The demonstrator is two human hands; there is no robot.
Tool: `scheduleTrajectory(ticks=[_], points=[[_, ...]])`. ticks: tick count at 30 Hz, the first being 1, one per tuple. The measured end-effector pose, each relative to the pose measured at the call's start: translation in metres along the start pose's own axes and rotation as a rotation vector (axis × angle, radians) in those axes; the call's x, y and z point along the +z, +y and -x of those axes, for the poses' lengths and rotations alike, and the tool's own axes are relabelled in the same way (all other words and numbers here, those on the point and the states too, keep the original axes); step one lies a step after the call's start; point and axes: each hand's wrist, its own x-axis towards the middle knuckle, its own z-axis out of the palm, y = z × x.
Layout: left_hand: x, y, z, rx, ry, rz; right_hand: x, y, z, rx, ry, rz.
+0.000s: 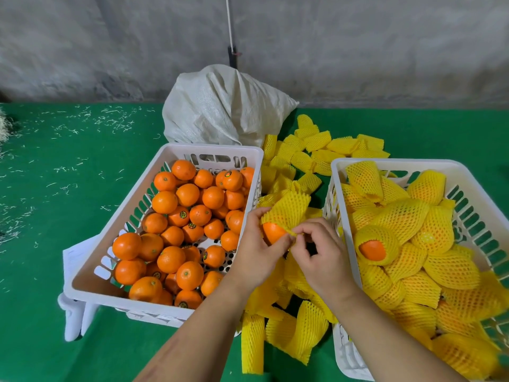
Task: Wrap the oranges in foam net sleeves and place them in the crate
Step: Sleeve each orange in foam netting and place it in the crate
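Fingers (298,232) of the right hand (322,257) pinch the open edge of a yellow foam net sleeve (286,209), while the left hand (259,244) curls round the orange (272,232) that sits half inside it; both are held above the gap between the two crates, near the middle of the scene.

By size, the green worktop (68,188) comes first, strewn at far left with pale shreds. A white woven sack (220,106) slumps at the far edge. The left white crate (110,235) holds bare oranges (176,230); the right white crate (338,172) holds wrapped oranges (407,244), one showing peel at its sleeve's mouth. Loose sleeves (303,150) lie scattered between and beyond the crates.

Judging by look, the orange is firm, round and moderately heavy, with smooth peel that could slip, so it is best cupped around its middle. The sleeve seems light, soft and stretchy, and likely to tear or spring back if yanked; its rim is the place to take hold and draw over the fruit.

Several bare oranges carry small round dark stickers (181,215), but the print is too small to read.
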Motion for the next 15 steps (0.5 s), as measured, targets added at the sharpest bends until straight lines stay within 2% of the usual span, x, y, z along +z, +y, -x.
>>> scheduleTrajectory(ticks=[3, 5, 8, 11, 13, 15], points=[[0.006, 0.003, -0.001, -0.092, 0.101, 0.101, 0.001, -0.002, 0.000, 0.142, -0.068, 0.002], [0.005, 0.006, -0.003, -0.170, 0.114, 0.151, 0.002, -0.001, -0.001, 0.155, -0.103, 0.038], [-0.004, 0.008, -0.004, -0.250, -0.067, 0.263, 0.004, 0.002, -0.003, 0.107, -0.063, 0.042], [-0.009, 0.010, -0.002, -0.194, -0.159, 0.223, 0.003, 0.006, -0.004, 0.134, 0.018, 0.041], [-0.007, 0.011, -0.002, -0.168, -0.115, 0.219, 0.002, 0.003, -0.004, 0.069, 0.046, 0.044], [-0.006, 0.013, -0.002, -0.176, -0.082, 0.248, 0.000, -0.002, -0.002, -0.074, 0.035, 0.049]])
